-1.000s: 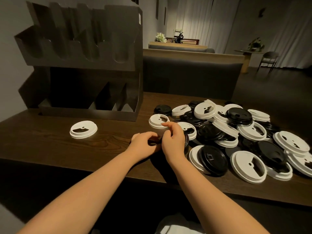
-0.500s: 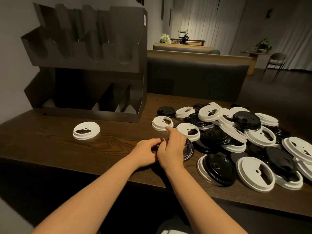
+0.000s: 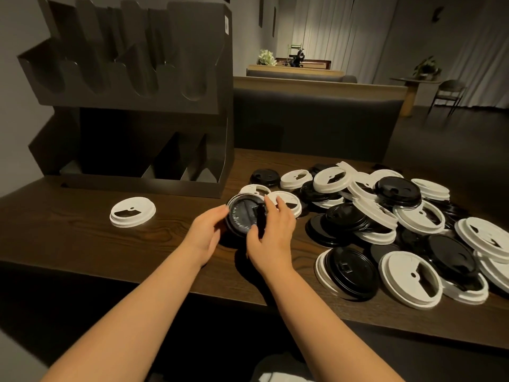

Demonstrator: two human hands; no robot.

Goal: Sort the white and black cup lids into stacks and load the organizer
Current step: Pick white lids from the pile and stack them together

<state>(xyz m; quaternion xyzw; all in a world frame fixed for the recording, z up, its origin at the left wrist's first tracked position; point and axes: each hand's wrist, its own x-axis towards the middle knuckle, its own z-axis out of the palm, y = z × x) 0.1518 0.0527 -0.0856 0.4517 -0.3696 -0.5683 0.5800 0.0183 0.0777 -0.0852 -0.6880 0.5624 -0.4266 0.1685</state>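
Far out to the left of both hands, a lone white lid [image 3: 132,211] lies flat on the dark wooden counter [image 3: 82,238], well apart from everything else. Behind it and beyond the hands stands the black organizer [image 3: 132,100], its lower compartments open toward the person. The left hand [image 3: 205,234] curls its fingers round the left edge of a black lid [image 3: 243,216], which is tilted up with its underside facing the person. The right hand [image 3: 272,230] grips the same black lid from the right, thumb low and fingers over the top rim. Just beyond the right hand's fingertips lie two white lids. To the right of that hand sprawls a mixed pile of lids [image 3: 399,224], white and black overlapping.
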